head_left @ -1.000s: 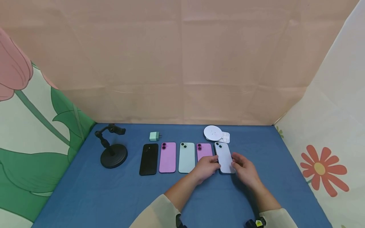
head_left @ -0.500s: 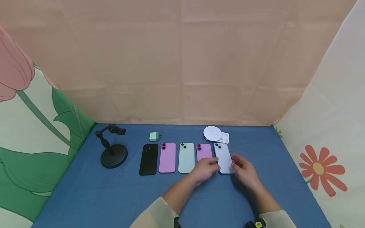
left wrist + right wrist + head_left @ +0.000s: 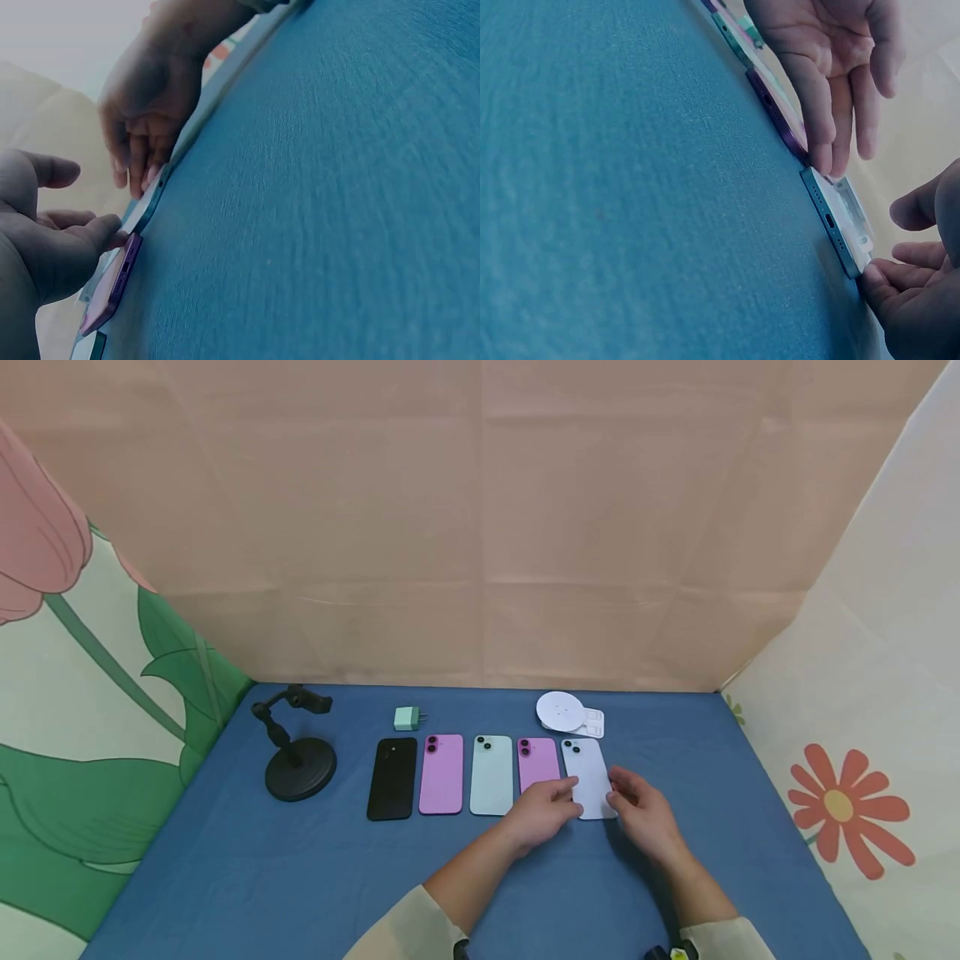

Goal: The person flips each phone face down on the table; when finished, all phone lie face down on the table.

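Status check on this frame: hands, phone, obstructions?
Left hand and right hand open, fingertips flanking pale blue phone. Phone flat, last in row. Pink phone close alongside.

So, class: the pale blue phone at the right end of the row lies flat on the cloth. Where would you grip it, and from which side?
Grip the pale blue phone by its two long edges near the bottom end, from the near side: its right edge is free, but the purple phone crowds the left.

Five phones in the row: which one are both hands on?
The pale blue phone at the row's right end; left hand and right hand touch its edges.
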`<state>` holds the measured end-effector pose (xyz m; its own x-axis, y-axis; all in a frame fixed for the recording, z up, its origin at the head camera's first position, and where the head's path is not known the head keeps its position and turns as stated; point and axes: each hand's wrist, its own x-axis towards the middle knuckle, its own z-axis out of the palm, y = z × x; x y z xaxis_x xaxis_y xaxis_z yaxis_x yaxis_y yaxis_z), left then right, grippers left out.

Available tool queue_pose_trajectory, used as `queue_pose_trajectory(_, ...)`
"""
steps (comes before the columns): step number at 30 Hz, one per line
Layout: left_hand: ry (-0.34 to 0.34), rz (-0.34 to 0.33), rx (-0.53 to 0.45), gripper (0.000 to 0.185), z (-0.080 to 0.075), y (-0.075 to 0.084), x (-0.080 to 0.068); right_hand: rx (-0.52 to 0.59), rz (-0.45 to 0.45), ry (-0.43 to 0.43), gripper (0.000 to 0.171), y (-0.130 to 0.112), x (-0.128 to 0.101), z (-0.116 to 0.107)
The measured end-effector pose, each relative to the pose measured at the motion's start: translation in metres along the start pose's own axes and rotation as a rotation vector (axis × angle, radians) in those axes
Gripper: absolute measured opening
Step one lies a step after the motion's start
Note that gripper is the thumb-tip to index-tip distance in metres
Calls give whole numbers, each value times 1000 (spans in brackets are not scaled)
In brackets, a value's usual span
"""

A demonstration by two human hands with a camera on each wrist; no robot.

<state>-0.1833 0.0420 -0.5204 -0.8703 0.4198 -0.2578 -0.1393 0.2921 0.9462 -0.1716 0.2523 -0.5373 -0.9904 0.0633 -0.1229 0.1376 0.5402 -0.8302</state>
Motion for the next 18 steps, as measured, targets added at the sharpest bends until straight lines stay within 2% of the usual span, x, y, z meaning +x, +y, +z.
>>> queue_pose_trajectory(4, -5, 11, -35, 52, -4, -1, -3, -10, -12, 3, 51, -1, -1, -2)
queue_pose_trajectory(9, 33, 27, -75, 50, -11, -3, -4, -22, -33, 15, 51, -4, -3, -6)
queue_pose_trajectory(18, 107, 71, 42, 48, -37, -12, -9, -18, -73, -15, 51, -9, -9, -7)
